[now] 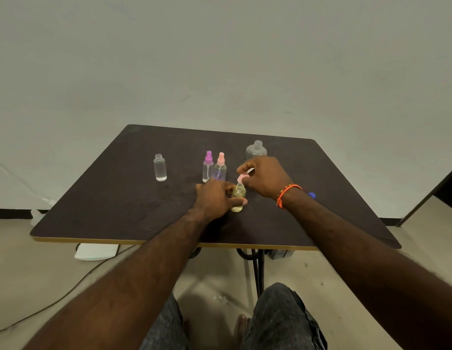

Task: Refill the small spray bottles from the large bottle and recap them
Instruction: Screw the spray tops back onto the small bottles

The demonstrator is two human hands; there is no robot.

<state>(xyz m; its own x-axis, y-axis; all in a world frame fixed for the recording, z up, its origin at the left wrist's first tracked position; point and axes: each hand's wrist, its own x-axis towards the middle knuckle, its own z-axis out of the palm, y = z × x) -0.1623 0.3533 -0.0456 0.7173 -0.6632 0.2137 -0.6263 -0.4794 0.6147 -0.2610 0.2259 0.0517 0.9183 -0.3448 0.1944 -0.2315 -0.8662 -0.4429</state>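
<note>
My left hand [215,198] grips a small uncapped bottle [238,197] of yellowish liquid, upright on the dark table [98,198]. My right hand [266,179] pinches a pink spray cap [242,178] just above that bottle's neck. Behind stand two capped small spray bottles, one with a purple cap [208,167] and one with a pink cap [220,167]. The large clear bottle [256,149] stands uncapped behind my right hand, partly hidden. A small uncapped clear bottle [160,168] stands apart on the left.
A blue cap [312,195] lies on the table just right of my right wrist. A white box [96,251] and a cable lie on the floor under the table's left front. A dark furniture leg [432,193] stands at the right edge.
</note>
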